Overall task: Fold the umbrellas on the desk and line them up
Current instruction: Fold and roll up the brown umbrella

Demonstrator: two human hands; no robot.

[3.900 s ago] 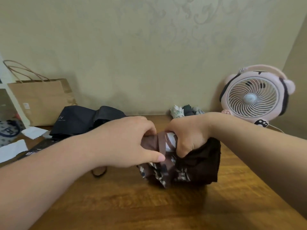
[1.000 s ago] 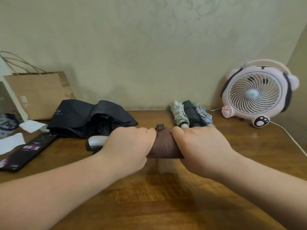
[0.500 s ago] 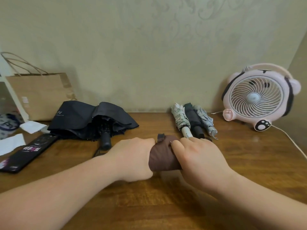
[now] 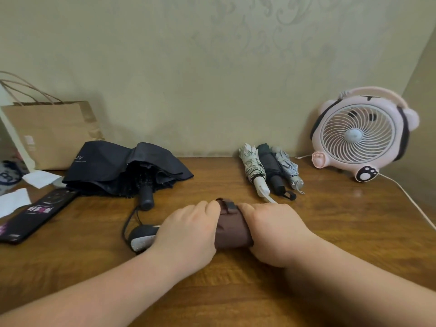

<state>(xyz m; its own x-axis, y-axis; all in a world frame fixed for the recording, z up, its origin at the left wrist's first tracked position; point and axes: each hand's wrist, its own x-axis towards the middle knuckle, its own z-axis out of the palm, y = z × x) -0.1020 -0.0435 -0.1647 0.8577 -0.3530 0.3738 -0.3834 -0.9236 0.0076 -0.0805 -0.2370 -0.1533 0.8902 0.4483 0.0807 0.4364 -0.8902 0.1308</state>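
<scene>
Gripping: both hands round the rolled brown umbrella [image 4: 232, 228], which lies crosswise on the desk [image 4: 330, 232], front-centre.
L hand [image 4: 188, 232]: fingers curled over the top of the roll, closed round its left part, knuckles up.
R hand [image 4: 273, 232]: fingers curled tight over the right part; that end of the roll is hidden under the palm.
Brown umbrella: only a short band of fabric shows btwn the hands, w/ a strap tab [image 4: 230, 206] lying across its top edge.
Handle end [image 4: 142, 237]: dark w/ a pale speckled tip, sticks out left of the L hand, resting on the wood.
Cord [image 4: 125, 223]: thin dark loop beside that tip; can't tell which umbrella it belongs to.
Black umbrella [image 4: 122, 168]: unfolded, canopy slumped, back-left, handle pointing toward the viewer; apart from the hands.
Folded row: white patterned umbrella [image 4: 253, 166], dark umbrella [image 4: 271, 166], grey striped umbrella [image 4: 286, 166], side by side and touching, back-right of centre, handles toward the viewer.
Fan [image 4: 361, 135]: pink, upright against the wall, far right, white cable [image 4: 412, 204] trailing along the desk.
Paper bag [image 4: 52, 131]: brown, standing back-left.
Flat black pack [image 4: 35, 213]: left edge, pink print on it, near white tissues [image 4: 14, 201].
</scene>
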